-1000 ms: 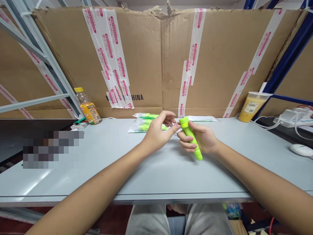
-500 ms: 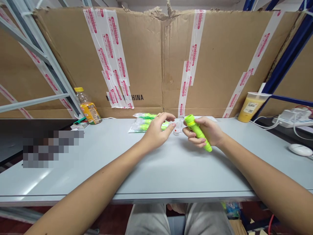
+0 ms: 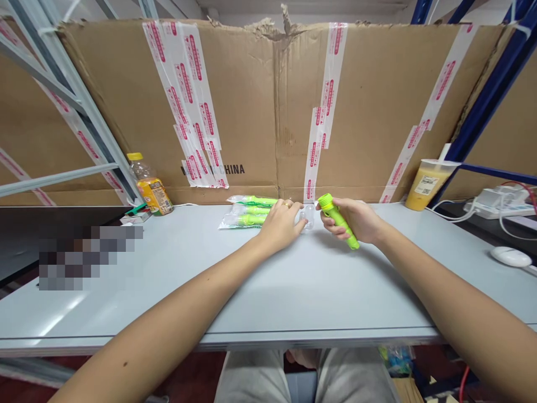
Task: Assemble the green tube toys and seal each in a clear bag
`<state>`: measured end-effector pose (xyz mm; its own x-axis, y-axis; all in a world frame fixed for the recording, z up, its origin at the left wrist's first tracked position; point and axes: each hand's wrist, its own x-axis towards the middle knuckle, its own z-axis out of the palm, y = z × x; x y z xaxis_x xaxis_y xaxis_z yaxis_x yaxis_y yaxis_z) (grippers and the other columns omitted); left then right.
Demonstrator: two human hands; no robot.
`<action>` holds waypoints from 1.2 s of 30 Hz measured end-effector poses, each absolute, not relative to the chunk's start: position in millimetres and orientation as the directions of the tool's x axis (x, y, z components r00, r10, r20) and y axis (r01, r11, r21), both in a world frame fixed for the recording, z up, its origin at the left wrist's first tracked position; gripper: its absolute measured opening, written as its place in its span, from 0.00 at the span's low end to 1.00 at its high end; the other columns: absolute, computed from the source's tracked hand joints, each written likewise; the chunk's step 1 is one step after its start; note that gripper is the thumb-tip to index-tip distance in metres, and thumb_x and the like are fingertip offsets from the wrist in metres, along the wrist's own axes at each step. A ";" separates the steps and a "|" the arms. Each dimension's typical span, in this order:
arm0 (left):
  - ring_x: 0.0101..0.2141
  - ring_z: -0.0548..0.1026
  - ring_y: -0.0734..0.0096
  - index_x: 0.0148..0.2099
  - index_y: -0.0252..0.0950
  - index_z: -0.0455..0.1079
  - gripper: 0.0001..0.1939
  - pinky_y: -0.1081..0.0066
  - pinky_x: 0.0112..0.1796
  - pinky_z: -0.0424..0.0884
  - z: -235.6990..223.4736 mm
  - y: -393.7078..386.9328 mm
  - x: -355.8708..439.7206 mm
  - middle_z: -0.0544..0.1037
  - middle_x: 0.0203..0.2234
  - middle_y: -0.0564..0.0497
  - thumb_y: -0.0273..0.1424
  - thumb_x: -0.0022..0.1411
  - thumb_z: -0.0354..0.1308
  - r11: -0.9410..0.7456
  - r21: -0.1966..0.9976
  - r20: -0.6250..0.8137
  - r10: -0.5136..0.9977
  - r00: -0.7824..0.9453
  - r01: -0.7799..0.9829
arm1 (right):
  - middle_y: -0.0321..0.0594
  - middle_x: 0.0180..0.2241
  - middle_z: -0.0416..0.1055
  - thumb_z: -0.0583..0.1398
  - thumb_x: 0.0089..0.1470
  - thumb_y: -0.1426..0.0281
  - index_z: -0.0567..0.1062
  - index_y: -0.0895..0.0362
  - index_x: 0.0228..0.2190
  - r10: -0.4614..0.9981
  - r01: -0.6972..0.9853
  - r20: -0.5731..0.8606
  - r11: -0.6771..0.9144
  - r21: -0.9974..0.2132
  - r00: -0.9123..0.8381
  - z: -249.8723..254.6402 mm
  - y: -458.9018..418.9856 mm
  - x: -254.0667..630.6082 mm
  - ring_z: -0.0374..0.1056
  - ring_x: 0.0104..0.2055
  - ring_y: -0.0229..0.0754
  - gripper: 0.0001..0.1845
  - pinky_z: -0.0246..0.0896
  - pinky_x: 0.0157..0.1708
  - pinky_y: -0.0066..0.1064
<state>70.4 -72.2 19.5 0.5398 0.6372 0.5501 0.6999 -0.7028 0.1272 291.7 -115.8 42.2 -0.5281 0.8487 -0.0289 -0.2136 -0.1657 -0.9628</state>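
My right hand (image 3: 356, 218) is wrapped round a lime-green flashlight-shaped plastic tube (image 3: 340, 223). The tube's wider, ridged end points up and away from me, and its narrow end slants down toward the tabletop. My left hand (image 3: 282, 224) rests at some small clear plastic pieces (image 3: 309, 215), its thumb and fingers curled in. What lies between those fingers is hidden. Just beyond and left of that hand, clear bags (image 3: 235, 218) hold several more lime-green tubes; the hand covers their right ends.
The grey table (image 3: 310, 296) runs up to a taped cardboard panel (image 3: 247, 101). A yellow-capped juice bottle (image 3: 153, 187) stands at the back left. On the right are a drink cup with a straw (image 3: 428, 184), a power strip with cables (image 3: 490, 204) and a white mouse (image 3: 510, 256).
My left hand has moved right and down onto the small clear pieces, covering the one with a red spot. The tube in my right hand has shifted slightly up.
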 end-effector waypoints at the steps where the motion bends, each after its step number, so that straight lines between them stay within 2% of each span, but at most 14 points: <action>1: 0.49 0.68 0.53 0.52 0.35 0.71 0.16 0.56 0.51 0.66 18.0 -71.4 71.0 0.76 0.45 0.44 0.36 0.64 0.58 -0.701 0.129 0.545 0.641 0.540 0.702 | 0.33 0.25 0.59 0.56 0.56 0.57 0.65 0.55 0.40 0.822 -0.221 -0.032 -0.190 -0.957 -0.568 41.3 -116.1 291.0 0.49 0.19 0.32 0.16 0.41 0.16 0.23; 5: 0.48 0.68 0.56 0.48 0.38 0.69 0.11 0.59 0.48 0.67 13.6 -69.7 70.0 0.76 0.42 0.46 0.32 0.63 0.58 -0.717 0.191 0.528 0.650 0.546 0.670 | 0.31 0.23 0.57 0.54 0.52 0.56 0.65 0.55 0.38 0.678 -0.257 -0.002 -0.281 -0.925 -0.735 37.6 -116.3 289.6 0.44 0.17 0.32 0.17 0.40 0.13 0.23; 9: 0.43 0.70 0.60 0.41 0.38 0.67 0.06 0.61 0.44 0.67 14.1 -69.9 69.7 0.75 0.38 0.48 0.29 0.60 0.58 -0.728 0.328 0.544 0.666 0.509 0.602 | 0.30 0.21 0.56 0.52 0.54 0.52 0.64 0.55 0.37 0.620 -0.288 0.043 -0.301 -0.909 -0.784 37.2 -117.4 288.1 0.42 0.16 0.31 0.19 0.41 0.12 0.23; 11: 0.41 0.72 0.63 0.42 0.37 0.67 0.08 0.63 0.44 0.68 18.1 -72.3 67.3 0.75 0.36 0.49 0.29 0.60 0.59 -0.722 0.452 0.572 0.685 0.451 0.524 | 0.30 0.21 0.56 0.51 0.56 0.50 0.65 0.55 0.38 0.640 -0.273 0.035 -0.277 -0.921 -0.768 38.4 -118.8 287.6 0.43 0.16 0.31 0.21 0.42 0.13 0.23; 14: 0.37 0.76 0.68 0.51 0.37 0.67 0.15 0.66 0.41 0.70 29.3 -80.3 58.6 0.78 0.35 0.50 0.31 0.61 0.59 -0.656 0.694 0.568 0.752 0.334 0.298 | 0.31 0.22 0.59 0.52 0.58 0.49 0.65 0.55 0.41 0.702 -0.187 -0.030 -0.230 -0.955 -0.712 38.9 -121.3 286.8 0.46 0.16 0.31 0.23 0.42 0.14 0.24; 17: 0.34 0.77 0.69 0.48 0.35 0.71 0.15 0.67 0.37 0.73 41.1 -90.0 49.3 0.79 0.33 0.49 0.37 0.61 0.61 -0.537 0.840 0.506 0.825 0.251 0.072 | 0.32 0.25 0.62 0.58 0.57 0.54 0.66 0.55 0.42 0.745 -0.048 -0.093 -0.166 -0.985 -0.660 35.9 -123.2 283.7 0.51 0.17 0.31 0.19 0.45 0.15 0.24; 21: 0.30 0.78 0.69 0.42 0.34 0.72 0.15 0.66 0.36 0.76 45.4 -97.5 48.2 0.79 0.28 0.50 0.39 0.59 0.64 -0.476 0.878 0.476 0.854 0.210 -0.054 | 0.32 0.26 0.64 0.63 0.55 0.62 0.67 0.55 0.40 0.772 0.092 -0.075 -0.021 -0.996 -0.631 31.1 -124.8 277.1 0.56 0.19 0.31 0.14 0.49 0.16 0.24; 26: 0.29 0.77 0.70 0.43 0.33 0.71 0.17 0.68 0.33 0.75 37.5 -100.3 54.3 0.78 0.27 0.50 0.40 0.57 0.65 -0.448 0.891 0.448 0.849 0.279 -0.067 | 0.33 0.26 0.65 0.63 0.56 0.62 0.67 0.55 0.37 0.777 0.146 -0.038 0.069 -0.987 -0.629 32.6 -125.7 275.2 0.58 0.19 0.31 0.13 0.52 0.16 0.25; 29: 0.32 0.77 0.69 0.44 0.34 0.71 0.17 0.67 0.35 0.75 33.9 -103.1 55.5 0.78 0.31 0.49 0.40 0.57 0.65 -0.476 0.879 0.464 0.830 0.311 -0.041 | 0.33 0.26 0.66 0.63 0.56 0.61 0.67 0.55 0.38 0.777 0.157 -0.025 0.096 -0.983 -0.628 32.9 -125.9 275.4 0.58 0.19 0.31 0.13 0.52 0.16 0.25; 32: 0.37 0.78 0.68 0.45 0.34 0.71 0.16 0.66 0.42 0.74 30.9 -106.2 58.0 0.78 0.35 0.48 0.38 0.58 0.65 -0.519 0.855 0.484 0.799 0.357 0.002 | 0.32 0.25 0.65 0.63 0.57 0.60 0.68 0.55 0.37 0.769 0.177 -0.029 0.110 -0.978 -0.638 31.8 -126.1 274.2 0.57 0.19 0.31 0.14 0.52 0.16 0.25; 36: 0.42 0.77 0.68 0.56 0.36 0.64 0.27 0.66 0.46 0.72 25.5 -103.9 61.9 0.77 0.46 0.44 0.38 0.57 0.65 -0.514 0.858 0.483 0.811 0.332 0.008 | 0.32 0.25 0.64 0.63 0.57 0.59 0.67 0.55 0.36 0.774 0.152 0.007 0.133 -0.979 -0.633 33.4 -125.4 275.7 0.58 0.19 0.32 0.14 0.53 0.17 0.25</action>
